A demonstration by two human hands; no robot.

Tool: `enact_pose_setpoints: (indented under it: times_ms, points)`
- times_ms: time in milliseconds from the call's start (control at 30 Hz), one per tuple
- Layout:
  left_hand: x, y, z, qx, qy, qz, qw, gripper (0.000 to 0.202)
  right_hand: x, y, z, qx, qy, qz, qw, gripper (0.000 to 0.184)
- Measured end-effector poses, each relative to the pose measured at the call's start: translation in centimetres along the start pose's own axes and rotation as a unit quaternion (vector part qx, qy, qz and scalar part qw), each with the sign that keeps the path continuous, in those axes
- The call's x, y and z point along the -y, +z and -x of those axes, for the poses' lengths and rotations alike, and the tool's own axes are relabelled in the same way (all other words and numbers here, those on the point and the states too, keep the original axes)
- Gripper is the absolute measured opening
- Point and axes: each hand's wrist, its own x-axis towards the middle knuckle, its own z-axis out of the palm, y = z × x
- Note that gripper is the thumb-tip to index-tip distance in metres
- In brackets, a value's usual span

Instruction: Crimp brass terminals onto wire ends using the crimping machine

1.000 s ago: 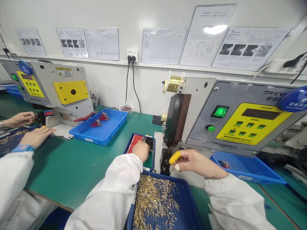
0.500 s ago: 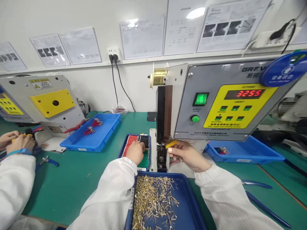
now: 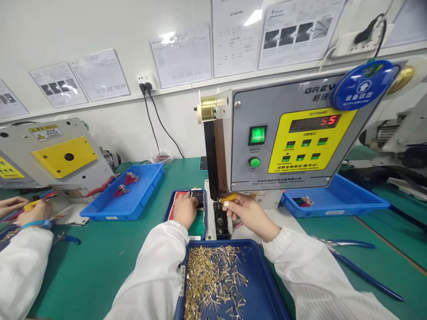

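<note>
My left hand [image 3: 184, 210] rests curled in a small dark blue tray [image 3: 173, 200] of red, black and green wires, fingers closed over the black ones. My right hand [image 3: 245, 211], a yellow cot on the forefinger, pinches something too small to name at the slot [image 3: 220, 209] under the press head of a grey machine [image 3: 287, 138] with a yellow panel. Just in front of me lies a dark blue tray [image 3: 263, 284] heaped with several small brass pins [image 3: 210, 278].
A blue tray [image 3: 133, 200] with red wire bundles lies left, another blue tray [image 3: 336, 200] right of the machine. Blue-handled pliers [image 3: 353, 262] lie on the green mat at right. A co-worker's hands [image 3: 26, 211] work at a second machine [image 3: 56, 155] far left.
The view has swung up and right. My right hand has moved from in front of the machine up to its slot. My left hand has stayed in the wire tray.
</note>
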Motion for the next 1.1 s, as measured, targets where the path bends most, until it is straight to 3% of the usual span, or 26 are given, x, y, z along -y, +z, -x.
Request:
enact_pose_setpoints:
  times_ms: [267, 733, 1100]
  points:
    - [-0.4, 0.0, -0.1, 0.002, -0.008, -0.011, 1.000, 0.027, -0.7, 0.1, -0.1, -0.003, 0.023, 0.005, 1.000, 0.023]
    - [-1.9, -1.6, 1.9, -0.089, 0.020, 0.033, 0.995, 0.027, -0.3, 0.0, 0.0, -0.002, -0.009, 0.002, 1.000, 0.029]
    - [-0.4, -0.4, 0.4, -0.001, -0.029, -0.010, 1.000, 0.028, -0.3, 0.4, 0.1, -0.007, 0.002, 0.004, 1.000, 0.030]
